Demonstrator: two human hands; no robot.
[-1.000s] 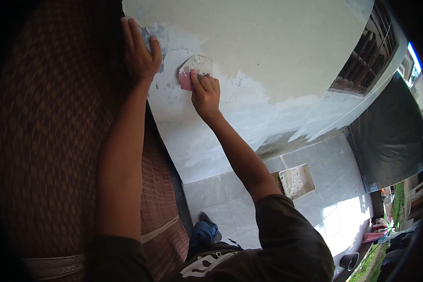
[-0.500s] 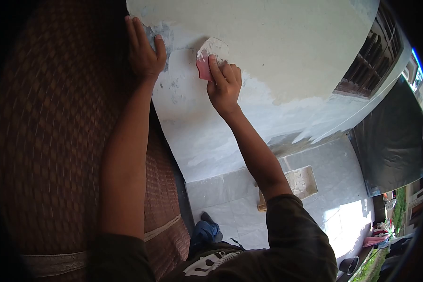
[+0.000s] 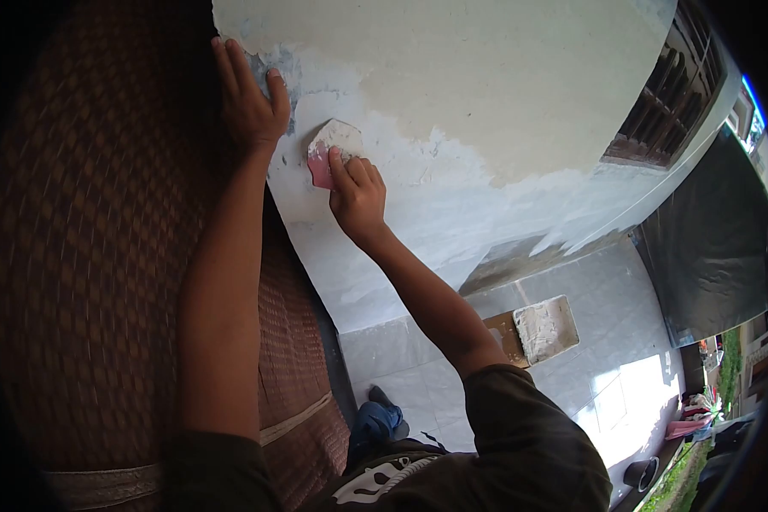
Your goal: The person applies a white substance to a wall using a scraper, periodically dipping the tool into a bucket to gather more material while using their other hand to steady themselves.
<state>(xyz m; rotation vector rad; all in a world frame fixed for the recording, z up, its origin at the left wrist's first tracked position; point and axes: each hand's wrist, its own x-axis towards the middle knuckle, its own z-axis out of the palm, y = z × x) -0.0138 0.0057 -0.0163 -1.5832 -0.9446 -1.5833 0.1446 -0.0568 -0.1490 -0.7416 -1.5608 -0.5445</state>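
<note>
My right hand (image 3: 360, 198) grips a pink putty scraper (image 3: 322, 164) whose blade end is caked in whitish putty. The scraper lies against the wall (image 3: 435, 94), where white putty partly covers a beige surface. Up at the wall's left edge, my left hand (image 3: 254, 107) rests with its fingers stretched out, holding nothing. A grey, rough patch shows on the wall beside the left thumb.
On the grey tiled floor (image 3: 410, 375) stands a tray of white putty (image 3: 548, 331), next to a brown board (image 3: 505, 333). A brown woven screen (image 3: 102, 256) hangs along the left. A barred window (image 3: 661, 94) and a dark sheet (image 3: 708, 239) are on the right.
My right hand and the scraper have moved down and to the left along the wall. The left hand stays at the wall's edge, and the view has shifted slightly.
</note>
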